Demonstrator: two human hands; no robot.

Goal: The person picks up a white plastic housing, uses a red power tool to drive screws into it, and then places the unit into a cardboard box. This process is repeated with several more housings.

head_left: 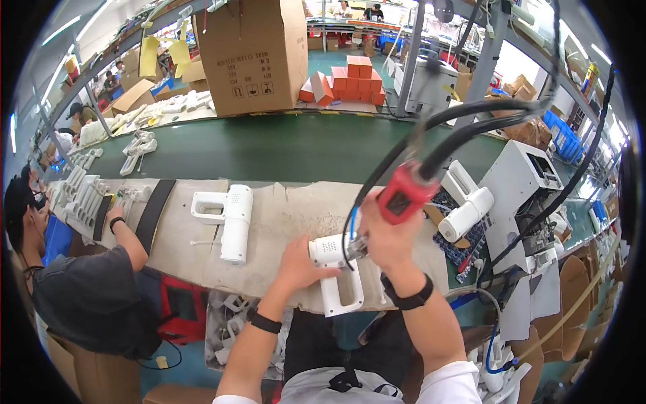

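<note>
My left hand (297, 264) grips one end of a white plastic housing with a loop handle (328, 296), fingers above it and thumb below. The housing lies at the near edge of the cardboard-covered bench, its handle pointing toward me. My right hand (388, 236) is wrapped round a red electric screwdriver (406, 193) with a small dark display and thick black cables running up from it. The screwdriver's metal end meets the right end of the housing; the tip is hidden by cable and fingers. To the left, a second white housing (236, 225) lies untouched.
A third white housing (465, 210) lies right, beside an opened white machine (518, 182). The green conveyor belt (269, 149) runs behind the bench (195, 262), with a large carton (256, 60) beyond. A co-worker (87, 289) handles white parts at left. A bin of parts (235, 316) stands below.
</note>
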